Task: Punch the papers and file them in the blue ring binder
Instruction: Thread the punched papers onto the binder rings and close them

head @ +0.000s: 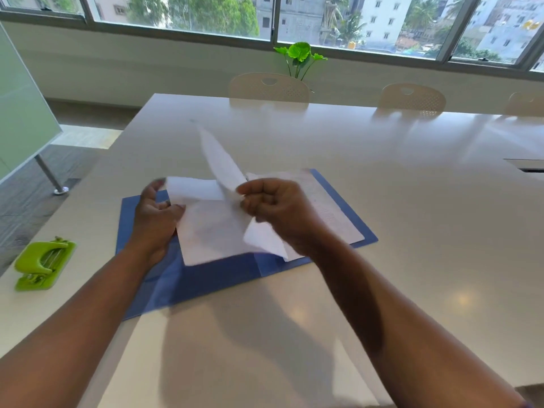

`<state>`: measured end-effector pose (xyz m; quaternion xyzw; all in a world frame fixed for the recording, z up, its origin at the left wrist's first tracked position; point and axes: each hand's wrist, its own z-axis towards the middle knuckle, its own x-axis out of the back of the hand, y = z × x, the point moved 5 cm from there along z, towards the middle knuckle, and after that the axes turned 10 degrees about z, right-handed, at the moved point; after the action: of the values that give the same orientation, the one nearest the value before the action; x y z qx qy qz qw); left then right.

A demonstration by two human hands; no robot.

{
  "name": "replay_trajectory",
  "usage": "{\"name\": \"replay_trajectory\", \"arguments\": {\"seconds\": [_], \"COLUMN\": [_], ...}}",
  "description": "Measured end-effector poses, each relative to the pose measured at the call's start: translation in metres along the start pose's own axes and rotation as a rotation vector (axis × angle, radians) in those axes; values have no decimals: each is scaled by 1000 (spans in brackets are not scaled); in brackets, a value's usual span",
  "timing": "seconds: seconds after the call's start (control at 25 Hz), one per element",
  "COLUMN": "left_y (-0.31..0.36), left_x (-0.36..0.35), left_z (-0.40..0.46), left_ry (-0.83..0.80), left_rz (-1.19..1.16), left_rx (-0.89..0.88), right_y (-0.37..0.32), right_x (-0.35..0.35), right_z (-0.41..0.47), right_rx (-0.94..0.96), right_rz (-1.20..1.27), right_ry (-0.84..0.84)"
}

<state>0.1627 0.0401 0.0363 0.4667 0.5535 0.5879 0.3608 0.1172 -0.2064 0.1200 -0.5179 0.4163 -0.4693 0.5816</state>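
Note:
The blue binder lies open and flat on the white table. White papers rest on its middle, and more sheets lie on its right half. My right hand pinches one sheet that stands up on edge, blurred by motion. My left hand grips the left edge of the papers, where a corner curls up. The binder's rings are hidden under the paper. A green hole punch sits at the table's left edge, apart from both hands.
Cream chairs stand along the table's far side, with a green plant behind them by the windows. A glass partition on a metal leg stands to the left of the table.

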Motion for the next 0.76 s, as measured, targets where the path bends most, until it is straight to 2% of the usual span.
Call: {"name": "replay_trajectory", "arguments": {"seconds": [0.12,0.2,0.4,0.52,0.6,0.76], "left_y": [10,12,5,-2,-8,-22], "left_x": [5,2,9,12,13,16], "left_z": [-7,-13,-7,-4,-3,-1], "left_ry": [-69,-117,-42,-19,-6,8], "left_rz": [-114,-126,-14,-25,-31,-35], "left_rx": [62,109,112,148,169,213], "right_y": [22,34,42,41,43,51], "right_x": [-50,-65,-68,-39,-3,83], "right_z": [2,1,-2,0,3,-4], "right_rx": [5,-4,4,10,-2,-86], "right_rz": [-171,-219,-142,-57,-106,-522], "right_ry": [-145,-154,-137,-30,100,314]}}
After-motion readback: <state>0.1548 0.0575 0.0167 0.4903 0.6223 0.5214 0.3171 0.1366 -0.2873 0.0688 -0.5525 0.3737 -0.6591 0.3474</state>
